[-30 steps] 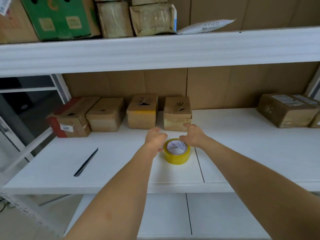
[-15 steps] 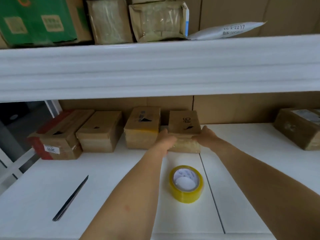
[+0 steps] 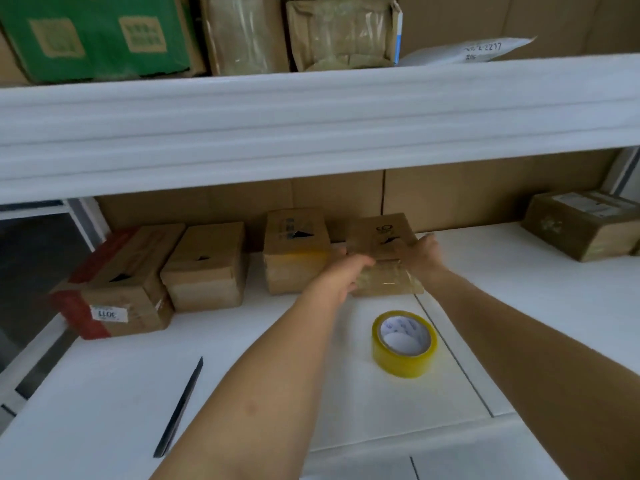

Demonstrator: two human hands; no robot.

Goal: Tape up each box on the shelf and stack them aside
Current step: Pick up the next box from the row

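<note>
We have both hands on the rightmost box (image 3: 381,237) of the row of four at the back of the shelf (image 3: 519,306). Left hand (image 3: 341,275) grips its left side, right hand (image 3: 420,256) grips its right side, fingers curled over the top. Yellow tape roll (image 3: 403,342) lies flat just in front. Black knife (image 3: 180,407) lies front left.

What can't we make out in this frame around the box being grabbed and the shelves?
- Head view: left hand fingers lie behind the box; its grip cannot be read.
- Right hand is motion-blurred; fingertips over the box edge are unclear.
- Box top print is too small and blurred to read.
- Green box on the upper shelf is cut off by the top edge.
- Parcel at right is cut off by the frame edge.
</note>
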